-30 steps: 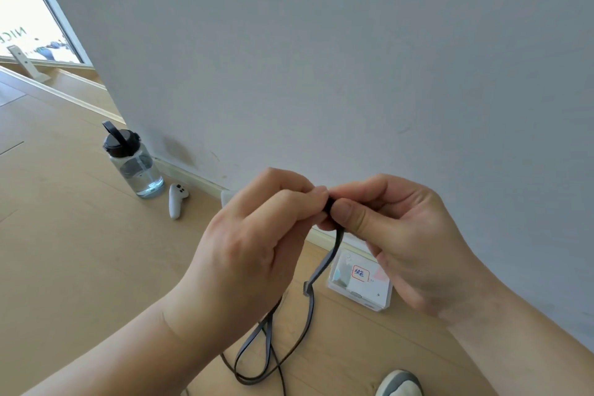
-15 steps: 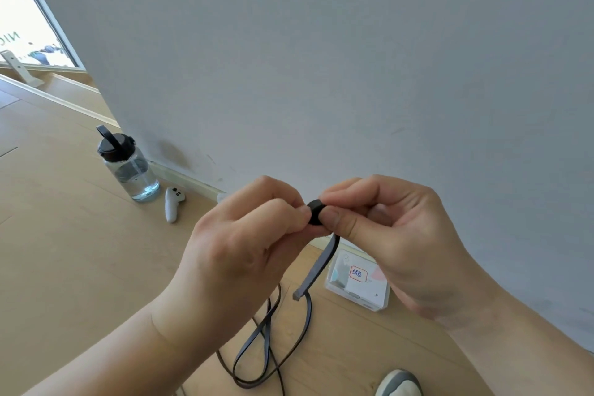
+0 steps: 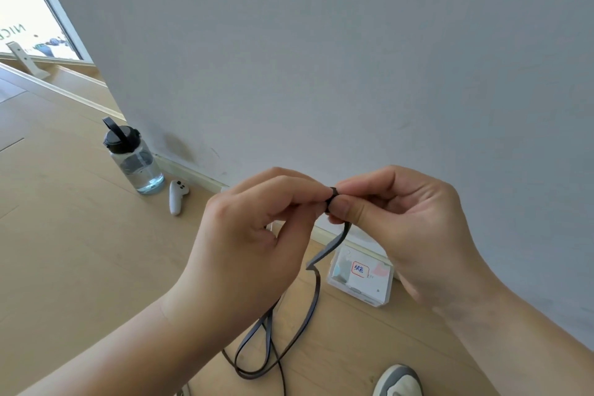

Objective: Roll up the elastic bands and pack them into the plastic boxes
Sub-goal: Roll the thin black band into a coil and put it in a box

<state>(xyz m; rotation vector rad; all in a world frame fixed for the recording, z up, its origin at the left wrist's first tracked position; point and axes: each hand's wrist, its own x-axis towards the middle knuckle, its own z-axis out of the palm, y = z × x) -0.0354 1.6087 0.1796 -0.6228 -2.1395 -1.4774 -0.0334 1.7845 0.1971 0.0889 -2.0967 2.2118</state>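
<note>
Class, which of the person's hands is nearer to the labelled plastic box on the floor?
Right. The right hand is held just above the plastic box; the left hand is further left, beyond the hanging elastic band.

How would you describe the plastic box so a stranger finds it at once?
Follow the grey wall down to the wooden floor. Below the right hand lies a clear plastic box. Only it bears a red-framed label with blue writing.
</note>
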